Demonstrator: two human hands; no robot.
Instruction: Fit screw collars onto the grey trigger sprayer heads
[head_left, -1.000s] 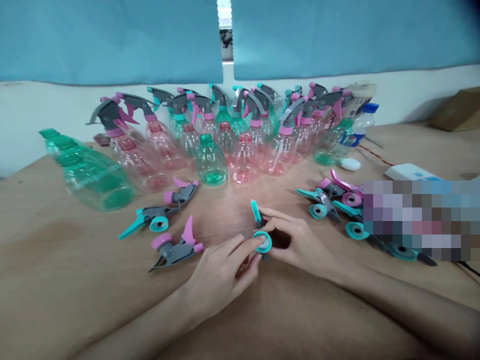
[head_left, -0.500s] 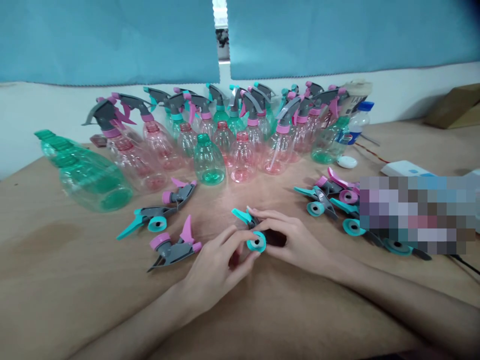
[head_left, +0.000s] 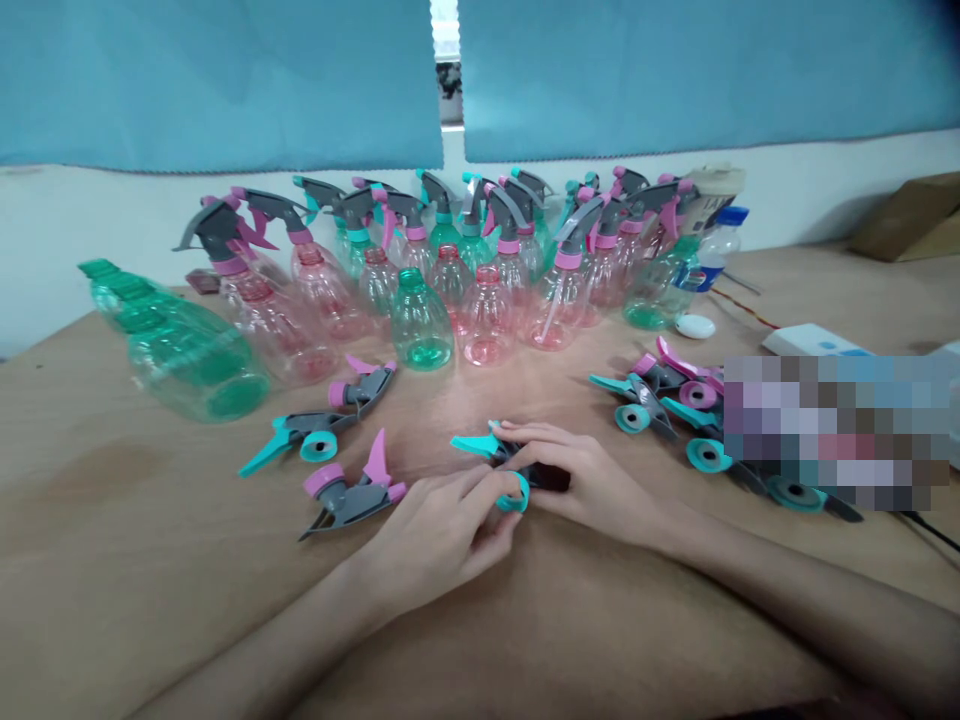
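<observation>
Between my two hands lies a grey trigger spray head (head_left: 474,445) with a turquoise trigger. My left hand (head_left: 450,520) pinches its turquoise collar (head_left: 516,493), with fingers over the collar's opening. Around the grey body curls my right hand (head_left: 592,485), its fingertips at the nozzle end. To the left are loose spray heads: a turquoise one (head_left: 319,446), a pink one (head_left: 352,500) near my left wrist, and another pink one (head_left: 362,386). More loose heads, including a turquoise one (head_left: 632,418), lie to the right.
Several open bottles, such as a green one (head_left: 421,325) and a pink one (head_left: 487,320), stand ahead. Behind them are bottles with spray heads (head_left: 568,260) fitted. Leaning green bottles (head_left: 187,360) are at left. A white lid (head_left: 695,326) and a white box (head_left: 816,338) lie right.
My left fingers have shifted over the collar's opening, which now faces more to the right. The trigger shows further left, and the right hand has moved little.
</observation>
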